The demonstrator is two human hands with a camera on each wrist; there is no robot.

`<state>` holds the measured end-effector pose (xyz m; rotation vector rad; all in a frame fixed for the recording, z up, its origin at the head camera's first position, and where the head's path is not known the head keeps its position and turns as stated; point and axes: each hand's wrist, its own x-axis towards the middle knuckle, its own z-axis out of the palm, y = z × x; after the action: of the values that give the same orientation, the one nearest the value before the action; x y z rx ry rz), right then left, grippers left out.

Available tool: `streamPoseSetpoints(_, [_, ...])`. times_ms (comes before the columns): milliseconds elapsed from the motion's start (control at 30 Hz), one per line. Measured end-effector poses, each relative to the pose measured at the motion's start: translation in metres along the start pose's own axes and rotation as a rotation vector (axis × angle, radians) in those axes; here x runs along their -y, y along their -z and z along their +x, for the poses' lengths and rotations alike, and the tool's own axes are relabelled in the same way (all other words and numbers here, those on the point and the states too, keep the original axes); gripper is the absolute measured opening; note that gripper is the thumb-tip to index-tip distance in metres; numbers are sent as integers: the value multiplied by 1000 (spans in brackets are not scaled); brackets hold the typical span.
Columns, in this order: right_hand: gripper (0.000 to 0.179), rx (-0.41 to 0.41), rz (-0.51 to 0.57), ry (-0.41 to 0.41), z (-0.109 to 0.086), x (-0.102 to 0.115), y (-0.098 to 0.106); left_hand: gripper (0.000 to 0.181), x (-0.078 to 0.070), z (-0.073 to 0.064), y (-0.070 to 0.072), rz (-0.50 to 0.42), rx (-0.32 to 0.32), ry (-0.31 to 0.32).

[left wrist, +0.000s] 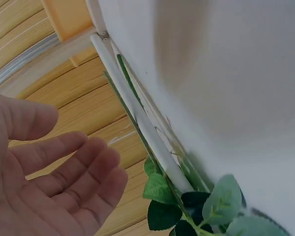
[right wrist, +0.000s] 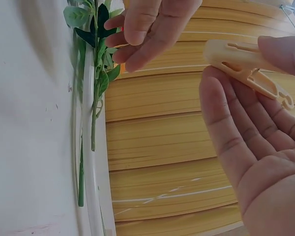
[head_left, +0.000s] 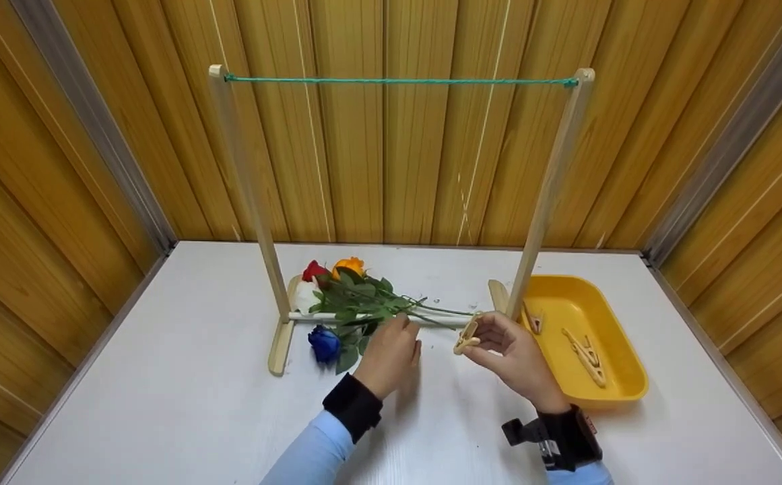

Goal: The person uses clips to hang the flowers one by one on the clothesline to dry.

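Beige plastic clothespin (head_left: 466,337) pinched in right hand (head_left: 518,357)

Left hand (head_left: 391,353): fingers relaxed, near flower stems. Clothespin above white table (head_left: 161,377). To the right, yellow plastic tray (head_left: 566,303), more clothespins (head_left: 589,360) inside. Beyond: leafy red, orange, white, blue flowers (head_left: 360,293) about white crossbar (left wrist: 150,128). Above, green cord (head_left: 391,81).

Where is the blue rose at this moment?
In the head view, the blue rose lies left of the left hand, beside the rack's left foot.

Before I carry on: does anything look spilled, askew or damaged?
Nothing looks plainly damaged or tipped over. One mild oddity: the blue rose lies on the near side of the white bar, apart from the other blooms beyond it. A few specks on the table are too small to identify.
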<state>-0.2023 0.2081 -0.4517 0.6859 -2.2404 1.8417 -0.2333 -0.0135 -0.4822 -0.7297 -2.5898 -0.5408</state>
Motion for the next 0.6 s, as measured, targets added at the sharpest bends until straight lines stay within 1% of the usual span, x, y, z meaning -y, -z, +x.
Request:
streamPoseSetpoints(133, [29,-35,6,14,0,0,0,10,11,5,-3,132,-2,-24])
streamPoseSetpoints(333, [32,-77,17,6,-2,-1,-1,16,24,12,-9,307,86,2])
streamPoseSetpoints(400, [34,-81,18,-5,-2,-2,-1,18,26,13,-10,355,122,9])
streamPoseSetpoints(467, [34,-83,18,-13,-1,-3,0,18,28,14,-11,389,140,16])
streamPoseSetpoints(533, [35,-84,22,-18,-1,-3,0,19,29,14,-13,427,141,24])
streamPoseSetpoints(600, [35,-85,26,-21,-1,-4,0,19,30,14,-14,462,128,32])
